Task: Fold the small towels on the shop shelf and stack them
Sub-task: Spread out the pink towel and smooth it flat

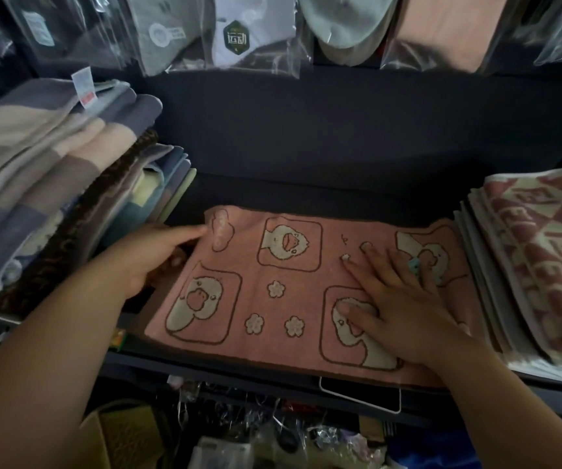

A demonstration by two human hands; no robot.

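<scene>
On the dark shelf (340, 157), right in the middle, a pink towel (272, 265) lies spread out flat. It has cream ducks in rounded boxes on it, some little flowers, and a cloud shape near its far left corner. Its near edge reaches the front edge of the shelf. The right hand (404, 299) lies flat on the right part of the towel with its fingers straight and spread, pressing down and gripping nothing. One of its fingers wears a small blue-green ring (413, 265). The left hand (151, 258) is at the left edge of the towel. Its first finger points straight at the cloud corner and touches it. The other fingers are curled near the edge, but they are blurry, so I cannot tell if this hand grips the towel or only touches it. To the left of the towel stands a tall pile of folded towels (52, 170) in grey, purple and cream, with a white tag (83, 86) sticking up on top. To the right, just beside the pink towel, is a red and cream pile (536, 258) with a blocky pattern. Clothes in shiny plastic bags (232, 32) hang along the top. Below the shelf is a dim jumble of small stuff that is too dark to make out.
</scene>
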